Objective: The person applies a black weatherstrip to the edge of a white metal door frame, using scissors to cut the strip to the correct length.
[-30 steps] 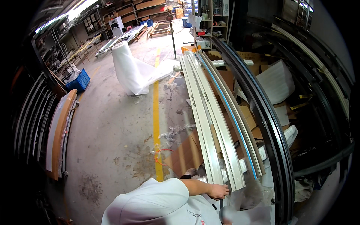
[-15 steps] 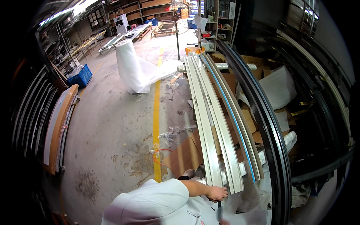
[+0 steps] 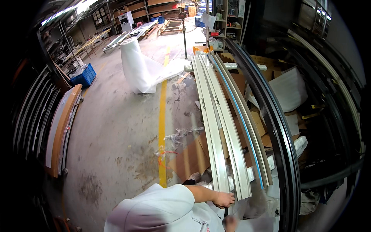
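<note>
White short-sleeved cloth shirt (image 3: 154, 210) — loose, softly creased, wide left sleeve (image 3: 178, 196). Small dark printed marking (image 3: 199, 221) plus red spot (image 3: 208, 229) on front. Left forearm (image 3: 203, 193), left hand (image 3: 223, 199) bare — right hand (image 3: 231, 222) blurred.

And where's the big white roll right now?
In the head view, the white roll stands on the floor left of centre, its loose sheet trailing right across the yellow line.

Pale profiles (image 3: 217, 154) look smooth and glossy, the black profiles (image 3: 285, 154) shiny, the floor (image 3: 123, 116) matt concrete.
</note>
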The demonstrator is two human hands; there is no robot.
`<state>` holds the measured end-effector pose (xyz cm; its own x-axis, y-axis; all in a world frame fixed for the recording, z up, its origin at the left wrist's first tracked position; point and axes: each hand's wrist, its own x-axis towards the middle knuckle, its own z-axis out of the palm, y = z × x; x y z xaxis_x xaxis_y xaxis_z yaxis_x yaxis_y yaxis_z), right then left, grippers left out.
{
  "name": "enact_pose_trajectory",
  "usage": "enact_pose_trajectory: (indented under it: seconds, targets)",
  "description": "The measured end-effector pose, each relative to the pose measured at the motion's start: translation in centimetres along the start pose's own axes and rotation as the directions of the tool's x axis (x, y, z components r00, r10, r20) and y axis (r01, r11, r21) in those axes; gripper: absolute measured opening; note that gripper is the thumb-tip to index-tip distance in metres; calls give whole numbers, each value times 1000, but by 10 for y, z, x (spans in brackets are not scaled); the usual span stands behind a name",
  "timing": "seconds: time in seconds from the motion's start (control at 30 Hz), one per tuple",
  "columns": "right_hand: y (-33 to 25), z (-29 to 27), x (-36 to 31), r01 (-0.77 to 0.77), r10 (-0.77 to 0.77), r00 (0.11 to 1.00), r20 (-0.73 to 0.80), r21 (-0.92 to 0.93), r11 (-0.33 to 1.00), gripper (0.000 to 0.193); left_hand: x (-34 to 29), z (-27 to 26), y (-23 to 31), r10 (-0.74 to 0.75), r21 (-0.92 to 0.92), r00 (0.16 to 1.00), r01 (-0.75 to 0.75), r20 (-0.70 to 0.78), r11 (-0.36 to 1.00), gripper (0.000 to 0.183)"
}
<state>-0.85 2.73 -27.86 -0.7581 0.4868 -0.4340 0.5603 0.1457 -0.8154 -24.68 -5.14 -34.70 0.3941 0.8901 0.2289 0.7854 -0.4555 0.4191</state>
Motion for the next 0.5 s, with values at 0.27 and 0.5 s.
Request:
enact_pose_trajectory:
  seconds: [0.27, 0.5]
  targets:
    - [-11, -17, -19, -110, 111, 994, 9, -101, 989, 30, -1, -6, 3, 4, 11, 999, -4, -39, 1000, 23]
    - [38, -25, -10, -111, 123, 991, 59, -178, 978, 37, -2, -6, 3, 20, 13, 999, -19, -48, 1000, 24]
